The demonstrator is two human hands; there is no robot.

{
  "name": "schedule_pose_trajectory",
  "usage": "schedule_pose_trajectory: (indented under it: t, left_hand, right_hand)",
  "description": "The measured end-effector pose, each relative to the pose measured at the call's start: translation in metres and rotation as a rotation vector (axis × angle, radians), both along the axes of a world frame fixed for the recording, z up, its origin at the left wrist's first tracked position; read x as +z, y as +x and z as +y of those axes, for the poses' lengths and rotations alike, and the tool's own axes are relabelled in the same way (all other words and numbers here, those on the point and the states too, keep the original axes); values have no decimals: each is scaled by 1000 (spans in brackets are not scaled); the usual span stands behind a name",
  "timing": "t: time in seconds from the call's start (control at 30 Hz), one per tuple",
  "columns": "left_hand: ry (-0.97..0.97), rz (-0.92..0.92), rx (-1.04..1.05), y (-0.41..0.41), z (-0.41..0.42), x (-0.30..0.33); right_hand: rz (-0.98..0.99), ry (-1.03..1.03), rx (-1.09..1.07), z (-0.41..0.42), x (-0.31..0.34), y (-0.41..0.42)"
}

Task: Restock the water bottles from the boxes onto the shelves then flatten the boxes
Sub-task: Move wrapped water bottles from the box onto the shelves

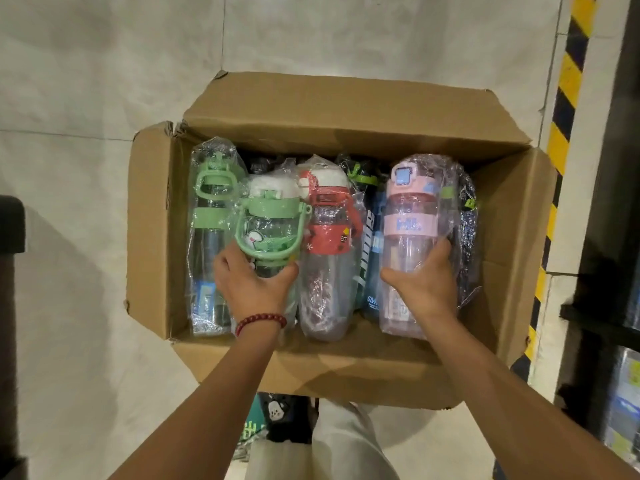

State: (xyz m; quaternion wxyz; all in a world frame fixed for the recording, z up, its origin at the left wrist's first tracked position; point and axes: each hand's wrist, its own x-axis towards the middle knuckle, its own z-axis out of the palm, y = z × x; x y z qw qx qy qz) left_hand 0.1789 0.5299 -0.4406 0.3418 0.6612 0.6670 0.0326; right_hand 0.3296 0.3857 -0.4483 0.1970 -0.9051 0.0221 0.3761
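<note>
Open box [332,109] of wrapped bottles, seen from above.
Bottles are laid side by side in the box. The left hand [252,282] is placed on a bottle [266,230] at left, the right hand [422,275] on another bottle [408,216] at right; shelving [616,237] stands far right.

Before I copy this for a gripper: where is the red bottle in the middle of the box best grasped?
Likely round its clear lower body, from above. The red bottle lies flat, base toward the person, between the bottles held by the left hand and right hand, so its sides look crowded. The wrap may slip.
</note>
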Motion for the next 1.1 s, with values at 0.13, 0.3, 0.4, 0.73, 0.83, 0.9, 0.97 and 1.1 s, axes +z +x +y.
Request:
schedule_pose_trajectory:
  t: [0.13, 0.3, 0.4, 0.73, 0.83, 0.9, 0.97, 1.1]
  left_hand:
    - [-91, -131, -41, -1, -1, 2]
    - [-353, -157, -48, 13, -3, 0]
    - [-442, -150, 8, 18, -1, 0]
    - [-454, -310, 41, 11, 19, 102]
    - [-431, -364, 12, 19, 31, 148]
    - [-406, -422, -30, 27, 38, 182]
    - [-408, -510, -47, 37, 41, 227]
    - [-430, -667, -134, 52, 44, 326]
  right_hand:
    - [39, 55, -35, -5, 0, -14]
    - [118, 85, -141, -9, 6, -16]
    - [132, 87, -152, -14, 10, -10]
    - [184, 237, -240, -17, 98, -28]
    - [199, 312, -260, -9, 143, -29]
    - [190, 375, -286, -4, 177, -28]
    - [169, 447, -321, -1, 220, -24]
    - [111, 581, -351, 1, 306, -5]
